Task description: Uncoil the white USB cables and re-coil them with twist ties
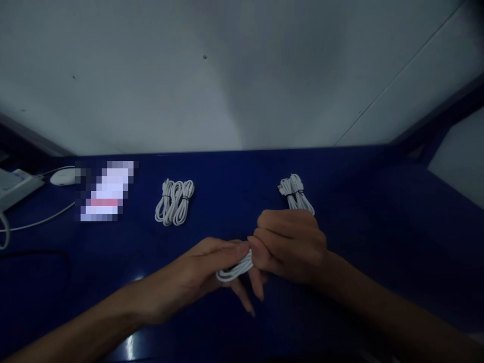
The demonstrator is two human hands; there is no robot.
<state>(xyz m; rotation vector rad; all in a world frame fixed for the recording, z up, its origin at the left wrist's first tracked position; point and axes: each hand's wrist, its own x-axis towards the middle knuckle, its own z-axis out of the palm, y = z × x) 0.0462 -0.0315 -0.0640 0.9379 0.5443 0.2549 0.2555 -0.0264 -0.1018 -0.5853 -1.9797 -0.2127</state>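
Both of my hands meet over the middle of the blue table [378,227] around one coiled white cable [234,269]. My left hand [200,275] pinches the coil from the left, thumb on top, lower fingers hanging loose. My right hand [291,247] is curled closed over the coil's right end, hiding that part. Just behind my right hand lies a second white cable bundle [297,194], partly covered by my knuckles. A third bundle of white cables [174,201], tied with dark bands, lies apart to the back left.
A white wall [227,75] rises behind the table. At the far left sit a white computer mouse [62,176] with its cord, a white device [15,186] and a blurred-out item [106,191]. A dark pad [34,282] lies front left.
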